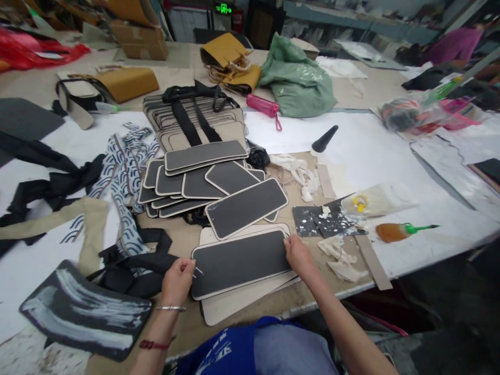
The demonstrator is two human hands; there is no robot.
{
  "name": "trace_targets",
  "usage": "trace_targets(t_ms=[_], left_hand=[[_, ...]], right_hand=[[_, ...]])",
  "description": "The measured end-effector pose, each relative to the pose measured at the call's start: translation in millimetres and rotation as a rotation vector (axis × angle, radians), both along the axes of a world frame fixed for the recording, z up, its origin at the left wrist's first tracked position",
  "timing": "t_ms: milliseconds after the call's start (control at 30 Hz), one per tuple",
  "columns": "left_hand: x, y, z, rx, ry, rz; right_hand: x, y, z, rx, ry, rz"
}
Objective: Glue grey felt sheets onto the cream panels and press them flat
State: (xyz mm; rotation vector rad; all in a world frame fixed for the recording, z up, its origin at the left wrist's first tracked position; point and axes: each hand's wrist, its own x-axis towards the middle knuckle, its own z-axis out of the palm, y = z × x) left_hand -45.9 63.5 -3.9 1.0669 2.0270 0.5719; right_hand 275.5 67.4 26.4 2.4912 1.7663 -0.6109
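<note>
A dark grey rectangular panel (240, 262) with a pale rim lies on a stack of beige panels (234, 304) at the table's near edge. My left hand (177, 281) pinches its left end, fingers closed on the rim. My right hand (299, 255) grips the panel's right end at the upper corner. Just beyond lies another grey panel (246, 207), tilted, and behind it a fanned pile of several more grey panels (191, 179).
A glue-smeared dark board (84, 312) lies at the near left. Black straps (133, 265) and patterned ribbon (125, 166) spread to the left. To the right sit a glue-spattered sheet (320, 221), an orange glue bottle (402, 230), rags (339, 255) and a black cone (325, 139). Bags crowd the far side.
</note>
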Motion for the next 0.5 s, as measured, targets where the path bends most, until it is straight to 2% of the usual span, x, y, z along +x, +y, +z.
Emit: trace_targets(t_ms=[200,500], left_hand=[[-1.3,0.8,-1.4,-0.016,-0.052,-0.018],[-1.7,-2.4,-1.3,-0.001,-0.065,-0.026]], right_hand=[[-2.9,3.5,10.3,-0.055,0.002,0.004],[-4.0,2.1,9.4,-0.057,-0.011,0.014]])
